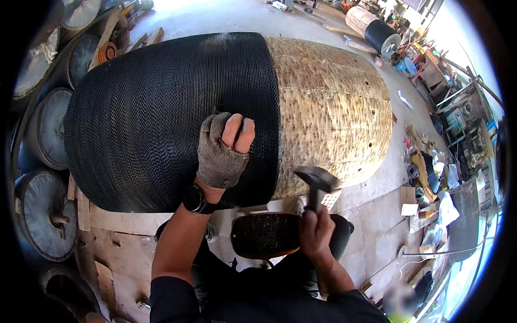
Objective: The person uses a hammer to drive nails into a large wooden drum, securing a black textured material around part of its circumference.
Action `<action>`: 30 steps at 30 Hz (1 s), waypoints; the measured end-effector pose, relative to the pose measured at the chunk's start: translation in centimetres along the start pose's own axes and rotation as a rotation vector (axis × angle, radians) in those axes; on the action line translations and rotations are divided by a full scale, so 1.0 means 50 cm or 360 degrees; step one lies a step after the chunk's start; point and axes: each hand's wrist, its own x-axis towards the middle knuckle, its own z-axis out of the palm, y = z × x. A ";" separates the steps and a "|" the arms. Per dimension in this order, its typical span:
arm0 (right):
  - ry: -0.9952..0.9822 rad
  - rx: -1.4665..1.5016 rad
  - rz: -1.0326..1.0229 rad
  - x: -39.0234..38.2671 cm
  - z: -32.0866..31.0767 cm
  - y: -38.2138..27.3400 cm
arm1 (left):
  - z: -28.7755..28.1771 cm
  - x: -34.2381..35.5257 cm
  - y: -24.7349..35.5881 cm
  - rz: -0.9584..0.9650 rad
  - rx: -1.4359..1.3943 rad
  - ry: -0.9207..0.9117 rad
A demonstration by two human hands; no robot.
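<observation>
A large drum lies on its side before me. Black, finely ridged wire-like covering (156, 118) wraps its left and middle part, while the right end is bare, pitted wood (336, 107). My left hand (223, 151), in a grey glove with two fingertips bare, is closed against the black covering, left of the seam. What it pinches, if anything, is hidden. My right hand (316, 229), ungloved, grips the handle of a hammer (319, 185). The hammer head, slightly blurred, is raised in front of the drum's wooden part.
A dark, rounded-corner tray or seat (264, 236) sits between my legs. Several metal-ended rollers (46, 215) stack along the left. A smaller black-and-wood drum (377, 32) lies far right, near scattered scraps and a cardboard box (409, 201). Wooden beams (129, 220) lie beneath the large drum.
</observation>
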 end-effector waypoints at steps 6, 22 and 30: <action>-0.0200 -0.0645 0.0037 0.027 0.025 0.023 | 0.000 0.003 0.000 -0.0030 0.0065 -0.0016; -0.0061 -0.0009 -0.0042 -0.009 -0.002 -0.027 | -0.004 0.011 0.004 -0.0062 0.0111 -0.0066; -0.0208 -0.0282 0.0051 0.004 0.027 0.027 | 0.009 0.001 -0.006 -0.0078 0.0164 0.0012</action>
